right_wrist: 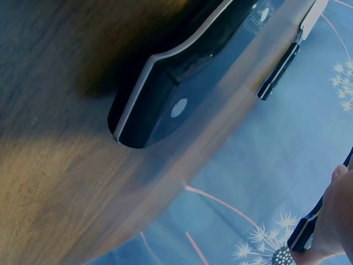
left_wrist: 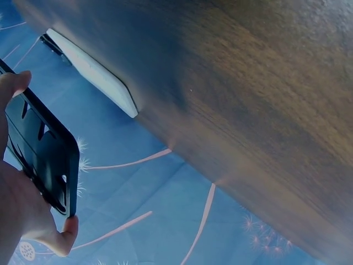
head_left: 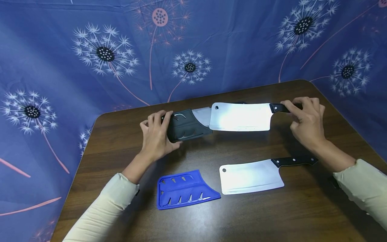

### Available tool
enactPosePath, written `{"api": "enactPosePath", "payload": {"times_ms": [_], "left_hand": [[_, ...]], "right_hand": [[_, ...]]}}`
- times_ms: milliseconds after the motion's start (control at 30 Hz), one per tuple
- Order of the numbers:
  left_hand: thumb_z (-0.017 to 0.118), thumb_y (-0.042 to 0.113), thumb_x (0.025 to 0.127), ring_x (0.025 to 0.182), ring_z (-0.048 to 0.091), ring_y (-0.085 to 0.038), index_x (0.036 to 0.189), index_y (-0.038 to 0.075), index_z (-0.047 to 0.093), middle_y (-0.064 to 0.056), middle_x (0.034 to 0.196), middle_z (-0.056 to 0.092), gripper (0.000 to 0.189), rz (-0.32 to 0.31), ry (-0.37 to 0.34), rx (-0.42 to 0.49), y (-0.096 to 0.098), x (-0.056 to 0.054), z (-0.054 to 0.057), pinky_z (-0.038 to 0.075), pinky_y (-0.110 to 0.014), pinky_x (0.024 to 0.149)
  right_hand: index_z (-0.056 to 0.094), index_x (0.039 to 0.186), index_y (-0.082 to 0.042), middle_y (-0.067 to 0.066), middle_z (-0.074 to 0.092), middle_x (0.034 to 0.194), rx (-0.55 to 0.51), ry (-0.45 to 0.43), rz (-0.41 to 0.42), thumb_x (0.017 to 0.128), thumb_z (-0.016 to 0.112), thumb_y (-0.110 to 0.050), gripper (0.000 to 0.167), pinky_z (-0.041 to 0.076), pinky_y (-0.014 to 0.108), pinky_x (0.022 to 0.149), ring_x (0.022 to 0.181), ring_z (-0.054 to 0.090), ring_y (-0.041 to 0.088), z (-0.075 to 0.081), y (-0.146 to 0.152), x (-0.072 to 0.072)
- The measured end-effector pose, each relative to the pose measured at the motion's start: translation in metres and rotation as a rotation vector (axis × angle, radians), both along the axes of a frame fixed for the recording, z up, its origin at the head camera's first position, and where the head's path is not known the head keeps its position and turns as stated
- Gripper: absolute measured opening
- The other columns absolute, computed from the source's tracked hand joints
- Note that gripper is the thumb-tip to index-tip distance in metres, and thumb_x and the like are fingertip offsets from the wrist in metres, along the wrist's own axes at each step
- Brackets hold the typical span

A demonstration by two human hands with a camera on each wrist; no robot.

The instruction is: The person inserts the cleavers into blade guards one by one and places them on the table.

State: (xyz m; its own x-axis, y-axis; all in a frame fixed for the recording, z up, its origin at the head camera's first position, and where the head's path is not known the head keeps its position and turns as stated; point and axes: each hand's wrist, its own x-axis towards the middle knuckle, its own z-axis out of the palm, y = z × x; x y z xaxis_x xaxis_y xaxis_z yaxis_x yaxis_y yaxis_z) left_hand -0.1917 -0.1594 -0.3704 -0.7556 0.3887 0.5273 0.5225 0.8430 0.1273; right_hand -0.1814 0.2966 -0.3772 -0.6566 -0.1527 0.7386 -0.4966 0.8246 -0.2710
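In the head view, my left hand (head_left: 155, 134) grips a black blade guard (head_left: 187, 126) by its closed end, thumb along the lower edge. The left wrist view shows this black guard tilted in the fingers, above the table. My right hand (head_left: 309, 117) holds a cleaver (head_left: 242, 117) by its black handle, blade pointing left. The blade's front end is close to the guard's open end; whether they touch I cannot tell. Behind them lies another cleaver (head_left: 202, 116), mostly hidden in the head view; its handle (right_wrist: 279, 72) shows in the right wrist view.
Nearer on the brown wooden table (head_left: 121, 134) lies a cleaver (head_left: 251, 177) with its black handle to the right. A blue blade guard (head_left: 185, 190) lies left of that blade. Blue cloth (head_left: 235, 60) with dandelion prints hangs behind the table.
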Motion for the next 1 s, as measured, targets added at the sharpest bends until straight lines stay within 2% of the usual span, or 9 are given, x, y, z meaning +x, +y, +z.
{"api": "enactPosePath", "payload": {"times_ms": [233, 400, 667, 1000], "left_hand": [[0.09, 0.048, 0.045, 0.112, 0.041, -0.037, 0.138, 0.012, 0.046, -0.017, 0.129, 0.045, 0.109, -0.038, 0.033, -0.034, 0.0, -0.002, -0.001, 0.028, -0.059, 0.079], [0.088, 0.051, 0.046, 0.111, 0.04, -0.037, 0.138, 0.013, 0.046, -0.016, 0.129, 0.045, 0.108, -0.059, 0.048, -0.065, 0.001, -0.003, 0.0, 0.028, -0.059, 0.077], [0.087, 0.052, 0.047, 0.111, 0.04, -0.036, 0.136, 0.011, 0.048, -0.015, 0.127, 0.046, 0.105, -0.098, 0.043, -0.112, 0.011, -0.002, 0.005, 0.03, -0.062, 0.08], [0.086, 0.05, 0.047, 0.112, 0.041, -0.038, 0.136, 0.007, 0.049, -0.017, 0.128, 0.045, 0.105, -0.116, 0.045, -0.162, 0.018, 0.002, 0.008, 0.031, -0.065, 0.081]], "right_hand": [[0.067, 0.115, -0.006, 0.026, 0.051, 0.108, 0.022, 0.027, 0.026, 0.064, 0.045, 0.026, 0.064, 0.018, 0.051, 0.084, 0.101, 0.037, 0.043, -0.001, 0.001, 0.002], [0.066, 0.117, -0.008, 0.026, 0.05, 0.11, 0.056, 0.02, 0.034, 0.063, 0.045, 0.026, 0.066, 0.02, 0.058, 0.086, 0.103, 0.037, 0.044, 0.001, 0.002, 0.004], [0.061, 0.122, -0.009, 0.028, 0.049, 0.114, 0.159, -0.023, 0.086, 0.058, 0.054, 0.028, 0.075, 0.021, 0.067, 0.087, 0.103, 0.038, 0.048, 0.001, -0.006, 0.008], [0.06, 0.123, -0.012, 0.028, 0.051, 0.112, 0.22, -0.003, 0.123, 0.052, 0.065, 0.03, 0.082, 0.025, 0.066, 0.085, 0.102, 0.04, 0.05, 0.004, -0.018, 0.006]]}}
